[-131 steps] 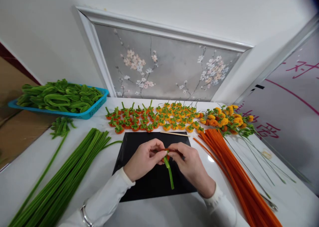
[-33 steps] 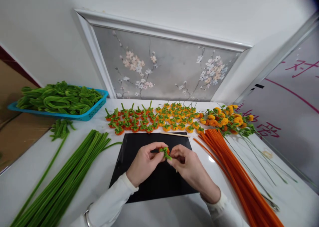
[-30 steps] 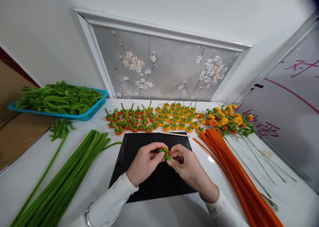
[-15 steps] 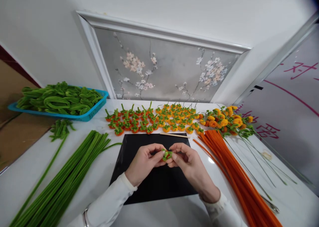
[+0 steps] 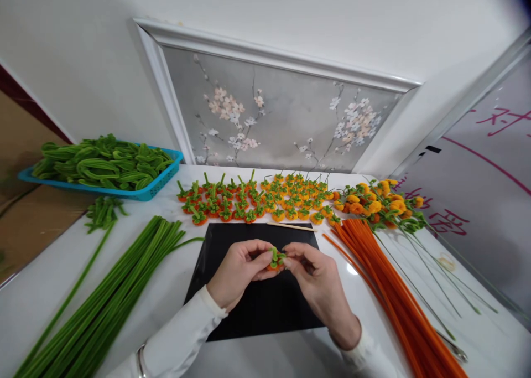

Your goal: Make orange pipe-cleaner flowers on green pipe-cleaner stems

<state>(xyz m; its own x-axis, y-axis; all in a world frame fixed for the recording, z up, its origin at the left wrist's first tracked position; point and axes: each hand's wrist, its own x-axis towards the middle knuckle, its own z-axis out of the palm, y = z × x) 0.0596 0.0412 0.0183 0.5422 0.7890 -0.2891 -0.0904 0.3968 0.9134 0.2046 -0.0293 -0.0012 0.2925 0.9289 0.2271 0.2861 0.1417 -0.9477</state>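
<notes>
Between my hands, above a black mat (image 5: 257, 306), is a small pipe-cleaner persimmon (image 5: 274, 259) with an orange body and a green top. My left hand (image 5: 240, 270) grips it from the left, thumb in front and fingers behind. From the right, my right hand (image 5: 315, 281) pinches the green leaves of its top between thumb and forefinger. The fingers partly hide the orange body. Just beyond the mat stand rows of similar persimmons, red-orange ones (image 5: 226, 211) on the left and yellow-orange ones (image 5: 291, 212) on the right.
Green pipe cleaners (image 5: 112, 289) lie left, orange ones (image 5: 381, 289) right. A blue basket (image 5: 155, 189) holds green looped pieces, with short green pieces (image 5: 103, 212) before it. A thin wooden stick (image 5: 292, 226) lies at the mat's back edge. Stemmed orange bunches (image 5: 373, 206) and scissors (image 5: 456, 350) are right.
The persimmon has tipped so that its green top points more upward and more orange shows. My right fingers have shifted slightly on its leaves. The view has moved a little.
</notes>
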